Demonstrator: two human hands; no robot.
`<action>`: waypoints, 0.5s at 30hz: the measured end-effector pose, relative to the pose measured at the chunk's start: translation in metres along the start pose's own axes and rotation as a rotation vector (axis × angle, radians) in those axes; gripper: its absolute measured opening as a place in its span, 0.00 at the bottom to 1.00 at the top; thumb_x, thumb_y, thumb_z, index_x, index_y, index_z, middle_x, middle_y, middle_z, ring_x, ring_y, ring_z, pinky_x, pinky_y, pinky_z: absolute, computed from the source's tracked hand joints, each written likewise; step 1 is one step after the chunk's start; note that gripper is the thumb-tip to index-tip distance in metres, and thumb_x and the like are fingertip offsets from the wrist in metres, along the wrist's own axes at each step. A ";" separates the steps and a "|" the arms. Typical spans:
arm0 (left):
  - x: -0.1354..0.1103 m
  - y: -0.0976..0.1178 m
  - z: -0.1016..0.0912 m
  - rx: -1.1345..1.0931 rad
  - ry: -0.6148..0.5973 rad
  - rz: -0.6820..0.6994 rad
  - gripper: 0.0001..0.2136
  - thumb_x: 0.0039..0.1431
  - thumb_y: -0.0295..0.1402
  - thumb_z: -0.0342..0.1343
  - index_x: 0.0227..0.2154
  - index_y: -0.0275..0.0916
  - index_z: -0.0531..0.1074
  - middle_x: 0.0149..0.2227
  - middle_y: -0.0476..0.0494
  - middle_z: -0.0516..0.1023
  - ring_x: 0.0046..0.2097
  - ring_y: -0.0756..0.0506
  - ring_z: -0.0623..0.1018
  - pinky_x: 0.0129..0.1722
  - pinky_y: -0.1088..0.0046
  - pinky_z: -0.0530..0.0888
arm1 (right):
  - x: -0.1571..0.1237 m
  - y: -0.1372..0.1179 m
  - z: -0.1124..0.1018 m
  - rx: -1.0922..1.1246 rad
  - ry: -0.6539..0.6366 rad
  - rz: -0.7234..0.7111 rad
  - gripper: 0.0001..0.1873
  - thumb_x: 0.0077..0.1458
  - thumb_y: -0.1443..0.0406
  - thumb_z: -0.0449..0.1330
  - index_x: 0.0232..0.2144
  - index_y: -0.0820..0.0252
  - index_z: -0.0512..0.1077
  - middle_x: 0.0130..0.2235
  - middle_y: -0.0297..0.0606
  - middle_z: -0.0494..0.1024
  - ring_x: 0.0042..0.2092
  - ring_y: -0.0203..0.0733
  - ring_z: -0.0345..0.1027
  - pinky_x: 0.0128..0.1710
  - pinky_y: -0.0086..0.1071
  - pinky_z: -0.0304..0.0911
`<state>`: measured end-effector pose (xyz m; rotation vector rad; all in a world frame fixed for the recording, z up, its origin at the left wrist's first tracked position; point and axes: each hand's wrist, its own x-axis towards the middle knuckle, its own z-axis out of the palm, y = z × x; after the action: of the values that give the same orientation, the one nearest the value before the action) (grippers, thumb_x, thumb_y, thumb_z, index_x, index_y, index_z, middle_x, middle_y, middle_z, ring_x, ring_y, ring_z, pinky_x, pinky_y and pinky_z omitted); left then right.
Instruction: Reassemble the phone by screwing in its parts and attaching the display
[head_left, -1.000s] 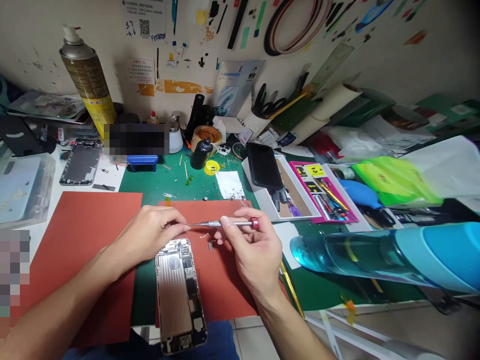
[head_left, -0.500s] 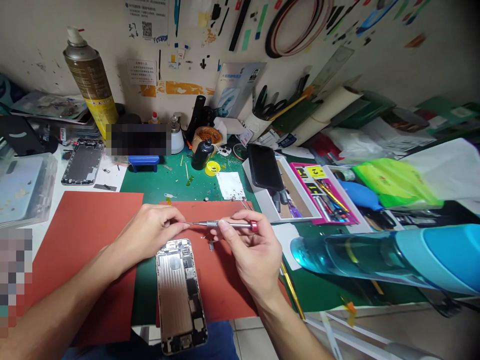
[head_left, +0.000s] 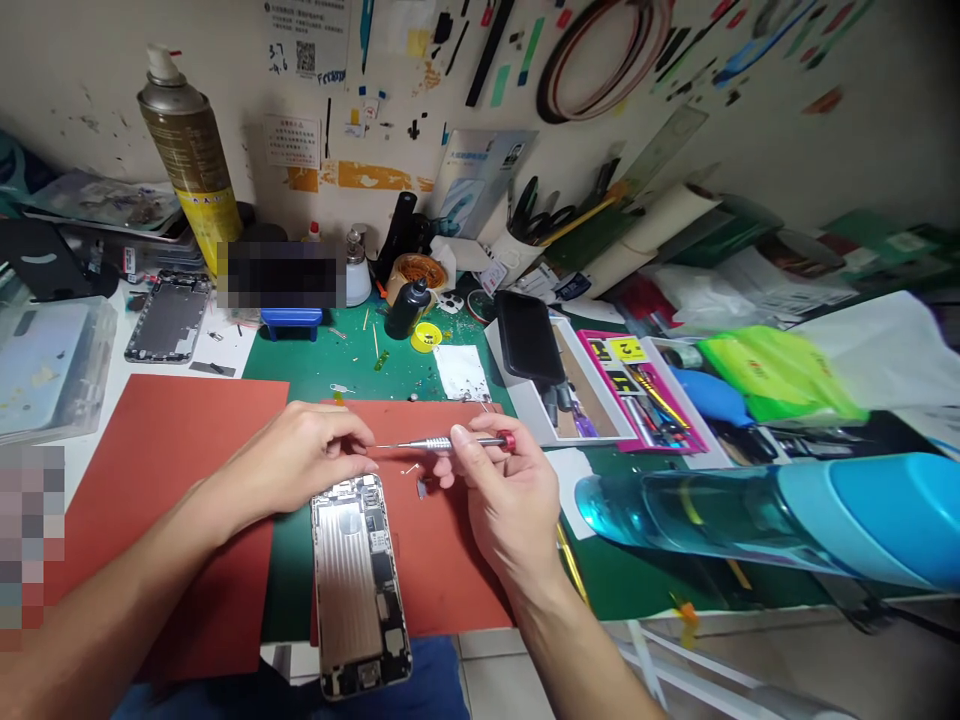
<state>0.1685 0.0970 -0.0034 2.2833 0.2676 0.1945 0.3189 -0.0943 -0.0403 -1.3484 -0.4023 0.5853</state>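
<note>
1. Right hand (head_left: pixel 514 490): closed on a slim screwdriver (head_left: pixel 431 444) with a red end cap. The shaft lies nearly level, its tip directed at the left hand (head_left: pixel 300 445).
2. Left hand: palm down, beside the upper end of the opened phone (head_left: pixel 351 590). Thumb and forefinger stand slightly apart near the screwdriver tip; contact with the tip cannot be determined. The other fingers are hidden, so their grip cannot be determined.
3. Opened phone: interior facing up, on the left part of the right-hand red mat (head_left: pixel 457 570). Its lower end projects past the mat's front edge, above the person's lap.
4. Small parts (head_left: pixel 421 488): on the same mat, just below the screwdriver.
5. Surroundings: a black phone (head_left: pixel 529 338) rests on a white tray (head_left: pixel 596 400); a blue bottle (head_left: pixel 712 510) lies at right.
</note>
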 end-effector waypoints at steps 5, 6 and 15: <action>0.000 -0.012 -0.007 -0.009 0.033 0.037 0.07 0.69 0.35 0.62 0.37 0.41 0.84 0.34 0.48 0.85 0.32 0.48 0.80 0.34 0.72 0.72 | -0.004 -0.006 -0.004 -0.122 0.057 -0.076 0.22 0.58 0.51 0.76 0.43 0.51 0.71 0.25 0.25 0.78 0.22 0.36 0.71 0.22 0.29 0.70; 0.000 -0.015 -0.009 -0.005 0.026 0.042 0.07 0.69 0.35 0.62 0.36 0.42 0.84 0.35 0.48 0.85 0.33 0.48 0.80 0.35 0.71 0.72 | -0.007 -0.010 -0.005 -0.187 0.068 -0.124 0.20 0.59 0.51 0.75 0.43 0.51 0.72 0.25 0.24 0.76 0.22 0.35 0.70 0.21 0.28 0.69; -0.001 -0.013 -0.005 0.010 -0.113 0.172 0.07 0.68 0.27 0.62 0.37 0.44 0.86 0.39 0.47 0.85 0.41 0.46 0.83 0.43 0.71 0.74 | -0.019 -0.048 -0.007 -0.821 -0.282 -0.565 0.12 0.65 0.61 0.70 0.48 0.49 0.74 0.36 0.32 0.85 0.32 0.41 0.82 0.26 0.32 0.74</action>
<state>0.1645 0.1087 -0.0105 2.3183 0.0133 0.1522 0.3152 -0.1166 0.0070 -1.8161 -1.3058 0.1140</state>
